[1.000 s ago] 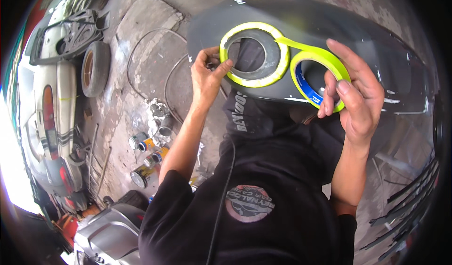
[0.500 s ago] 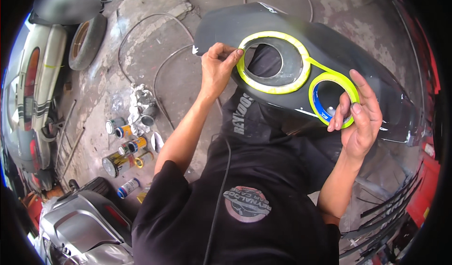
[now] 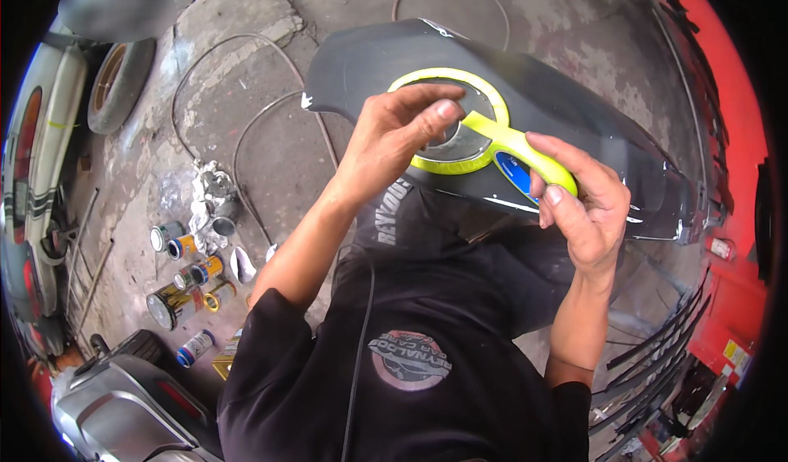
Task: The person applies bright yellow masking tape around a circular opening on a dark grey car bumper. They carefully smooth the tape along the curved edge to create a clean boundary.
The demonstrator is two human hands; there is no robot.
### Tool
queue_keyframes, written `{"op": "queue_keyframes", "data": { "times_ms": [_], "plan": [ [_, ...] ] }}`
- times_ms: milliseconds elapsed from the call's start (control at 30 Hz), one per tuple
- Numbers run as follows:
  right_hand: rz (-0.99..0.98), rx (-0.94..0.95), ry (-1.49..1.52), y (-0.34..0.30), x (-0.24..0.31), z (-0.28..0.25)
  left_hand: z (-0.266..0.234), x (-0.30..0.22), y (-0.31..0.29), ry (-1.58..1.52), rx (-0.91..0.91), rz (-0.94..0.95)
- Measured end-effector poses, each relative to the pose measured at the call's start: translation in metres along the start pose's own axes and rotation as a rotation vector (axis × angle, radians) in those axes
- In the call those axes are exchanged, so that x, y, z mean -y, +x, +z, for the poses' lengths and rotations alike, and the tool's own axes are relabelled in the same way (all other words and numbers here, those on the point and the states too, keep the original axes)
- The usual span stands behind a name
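Observation:
A dark grey, curved vehicle body panel point(image 3: 566, 109) lies across my lap, with white scuffs along its edges. Yellow-green masking tape point(image 3: 498, 101) rings the round opening near its middle. My right hand point(image 3: 587, 203) grips a roll of the same tape point(image 3: 558, 173), thumb and fingers on its rim; the blue inside of its core shows. A short free end of tape sticks out from the roll to the left. Beside that end, over the opening, is my left hand point(image 3: 394, 138), thumb and forefinger stretched out and slightly apart, hiding part of the ring.
On the floor to the left stand several paint cans point(image 3: 174, 304), near crumpled foil point(image 3: 212, 191). A hose point(image 3: 238, 146) loops across the concrete. A loose tyre point(image 3: 121, 84) and silver bodywork point(image 3: 123, 396) lie farther left. Red bodywork point(image 3: 730, 298) borders the right side.
My left hand has left the ring's left edge and moved right, toward the roll. The strip joining ring and roll is now parted, and the roll is turned more edge-on.

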State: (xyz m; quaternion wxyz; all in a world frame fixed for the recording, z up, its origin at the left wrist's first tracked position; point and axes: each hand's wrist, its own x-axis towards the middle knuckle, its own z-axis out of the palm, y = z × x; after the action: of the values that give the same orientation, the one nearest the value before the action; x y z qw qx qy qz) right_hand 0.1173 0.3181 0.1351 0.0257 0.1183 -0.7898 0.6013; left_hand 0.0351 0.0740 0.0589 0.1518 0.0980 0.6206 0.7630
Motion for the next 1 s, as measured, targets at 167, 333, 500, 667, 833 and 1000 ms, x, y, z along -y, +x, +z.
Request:
{"op": "queue_keyframes", "data": {
  "times_ms": [167,333,500,667,833,1000],
  "plan": [
    [-0.086,0.122,-0.166,0.006,0.007,0.002,-0.006,0.002,0.003,-0.034,0.141,-0.125],
    [-0.146,0.144,-0.272,0.004,0.007,0.008,-0.01,0.014,-0.003,-0.07,0.123,-0.088],
    [-0.134,0.207,-0.506,0.016,0.024,0.012,-0.01,0.016,-0.009,0.099,-0.041,0.01],
    [-0.291,0.289,-0.733,0.044,0.036,0.006,-0.03,0.026,0.002,0.227,-0.339,0.19],
    [-0.341,0.288,-1.008,0.074,0.04,0.007,-0.05,0.015,0.023,0.376,-0.366,0.194],
    [-0.44,0.339,-1.238,0.102,0.03,0.012,-0.053,0.031,0.033,0.405,-0.371,0.088]
  ]
}}
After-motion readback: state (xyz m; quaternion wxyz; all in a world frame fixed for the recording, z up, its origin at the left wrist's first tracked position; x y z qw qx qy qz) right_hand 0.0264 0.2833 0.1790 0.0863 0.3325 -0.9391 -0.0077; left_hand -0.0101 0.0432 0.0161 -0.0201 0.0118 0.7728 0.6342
